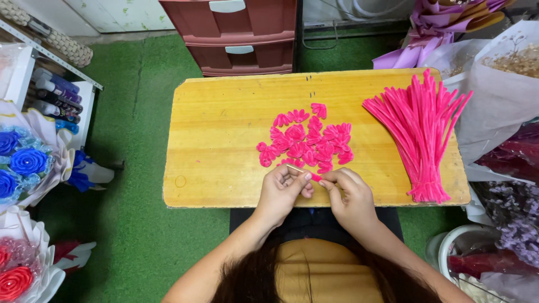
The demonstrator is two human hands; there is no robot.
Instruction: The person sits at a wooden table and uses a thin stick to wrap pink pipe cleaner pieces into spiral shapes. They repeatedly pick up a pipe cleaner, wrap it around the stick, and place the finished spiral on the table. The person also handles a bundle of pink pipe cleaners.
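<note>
Pink fuzzy pipe-cleaner piece [316, 177] pinched at near desk [224, 168] edge: left hand [282, 191] gripping thin wooden stick [296, 169], right hand [351, 196] closed on pink end, steadying it. Folded pink petals [306, 140] heaped just beyond; straight pink stems [421, 129] bundled right, within reach.

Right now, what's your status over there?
Left hand pinching thin wooden stick. Right hand pinching pink pipe cleaner at the stick. Finished pink petals piled just ahead.

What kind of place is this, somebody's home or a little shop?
Most likely a small handmade-flower craft workshop. A wooden table holds a bundle of pink pipe cleaners and a pile of finished pink petals, and wrapped bouquets, such as the blue roses, stand around on green carpet.
</note>
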